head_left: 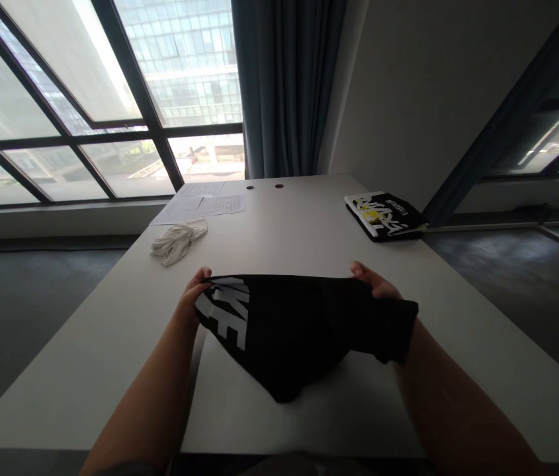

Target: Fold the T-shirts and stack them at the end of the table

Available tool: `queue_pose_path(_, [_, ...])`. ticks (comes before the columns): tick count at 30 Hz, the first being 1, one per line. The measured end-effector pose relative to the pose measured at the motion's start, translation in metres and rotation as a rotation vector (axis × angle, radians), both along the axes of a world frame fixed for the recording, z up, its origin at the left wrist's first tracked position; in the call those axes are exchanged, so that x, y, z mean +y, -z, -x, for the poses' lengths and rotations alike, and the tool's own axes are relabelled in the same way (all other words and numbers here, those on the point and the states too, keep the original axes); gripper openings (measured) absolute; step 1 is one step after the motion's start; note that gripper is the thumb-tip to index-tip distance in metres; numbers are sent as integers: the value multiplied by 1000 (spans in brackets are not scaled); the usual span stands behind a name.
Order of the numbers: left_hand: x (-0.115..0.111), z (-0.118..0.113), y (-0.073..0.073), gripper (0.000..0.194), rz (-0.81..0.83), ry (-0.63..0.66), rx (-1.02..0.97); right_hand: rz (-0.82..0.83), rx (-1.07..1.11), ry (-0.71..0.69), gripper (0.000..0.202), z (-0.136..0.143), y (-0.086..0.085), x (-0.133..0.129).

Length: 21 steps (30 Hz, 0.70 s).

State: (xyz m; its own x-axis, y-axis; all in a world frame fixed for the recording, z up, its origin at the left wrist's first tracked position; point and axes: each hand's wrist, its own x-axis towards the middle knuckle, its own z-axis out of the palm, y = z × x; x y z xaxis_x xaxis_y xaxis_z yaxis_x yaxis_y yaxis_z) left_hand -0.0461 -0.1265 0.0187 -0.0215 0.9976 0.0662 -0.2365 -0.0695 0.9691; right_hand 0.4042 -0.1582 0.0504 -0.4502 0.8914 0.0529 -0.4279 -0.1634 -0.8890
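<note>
A black T-shirt [294,324] with large pale letters is stretched between my two hands above the near half of the table. My left hand [196,291] grips its upper left corner beside the lettering, thumb on top. At the upper right, my right hand [376,283] pinches the edge, its fingers partly hidden behind the cloth. A short sleeve-like flap hangs over my right wrist. The middle of the T-shirt sags down to a point, and its top edge is pulled nearly straight.
On the white table [289,231], a crumpled white cloth [178,242] lies at the left, near printed papers [204,201]. A folded black garment with white and yellow print [386,215] rests at the right edge. Two small round objects sit at the far end, before a blue curtain [289,86].
</note>
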Motion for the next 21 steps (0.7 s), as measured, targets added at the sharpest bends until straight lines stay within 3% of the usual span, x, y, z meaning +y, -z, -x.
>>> queue_pose_path(3, [8, 9, 0, 38, 36, -41, 65, 35, -111, 195, 46, -9, 8, 22])
queue_pose_path(6, [19, 11, 8, 36, 34, -316, 350, 63, -341, 516, 41, -6, 22, 52])
queue_pose_path(8, [23, 11, 12, 26, -61, -551, 636, -85, -530, 810, 32, -2, 28, 62])
queue_pose_path(10, [21, 8, 12, 18, -232, -672, 872, -337, -759, 965, 26, 5, 29, 61])
queue_pose_path(12, [16, -1, 9, 17, -392, -584, 1016, -551, -980, 838, 25, 17, 26, 50])
queue_pose_path(16, [1, -25, 8, 24, -492, 31, 1188, -749, -1157, 200, 26, 56, 28, 25])
queue_pose_path(17, [-2, -30, 10, 26, -481, 157, 1229, -777, -1180, 99, 22, 64, 31, 22])
queue_pose_path(19, [-5, -37, 16, 31, -435, 269, 1309, -784, -1274, 54, 24, 72, 41, 23])
queue_pose_path(21, [-5, -38, 23, 37, -374, 239, 1371, -722, -1399, 142, 41, 66, 53, 32])
